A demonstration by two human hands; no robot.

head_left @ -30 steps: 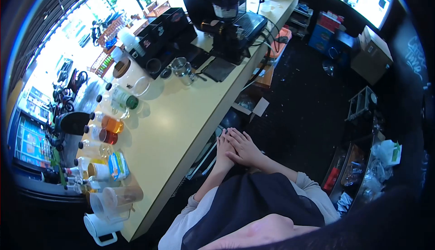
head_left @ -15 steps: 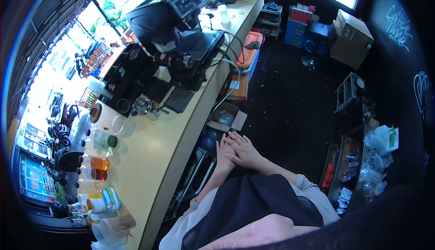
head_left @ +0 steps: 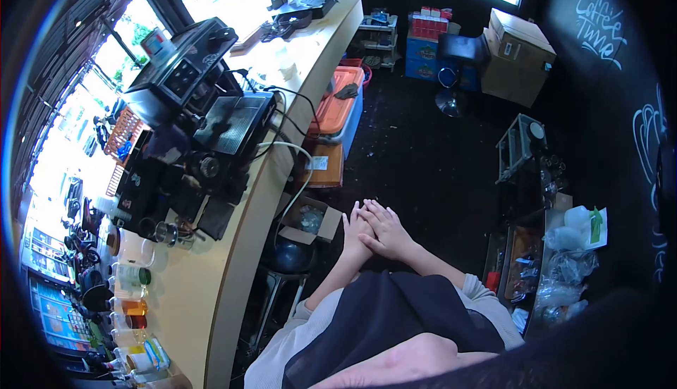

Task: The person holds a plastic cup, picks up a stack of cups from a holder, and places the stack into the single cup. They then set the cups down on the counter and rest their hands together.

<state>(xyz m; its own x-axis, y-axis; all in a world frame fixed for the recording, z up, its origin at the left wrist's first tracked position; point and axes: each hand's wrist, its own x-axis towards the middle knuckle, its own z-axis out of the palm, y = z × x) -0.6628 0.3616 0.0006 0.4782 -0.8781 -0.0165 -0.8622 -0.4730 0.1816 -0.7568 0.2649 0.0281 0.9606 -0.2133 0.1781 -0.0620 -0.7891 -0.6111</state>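
Just left of the left hand point(head_left: 355, 237), see the open box point(head_left: 329, 225), low by the counter point(head_left: 190, 290), farther from the right hand point(head_left: 391, 235). Find both hands laid flat together, holding nothing.

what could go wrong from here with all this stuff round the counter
The white cord loops down off the edge of the counter; someone passing could snag it. The bottles stand close together near the far edge, so one knock might send a few over. The open box sits low beside the counter with its flaps out, and a foot could catch on it.
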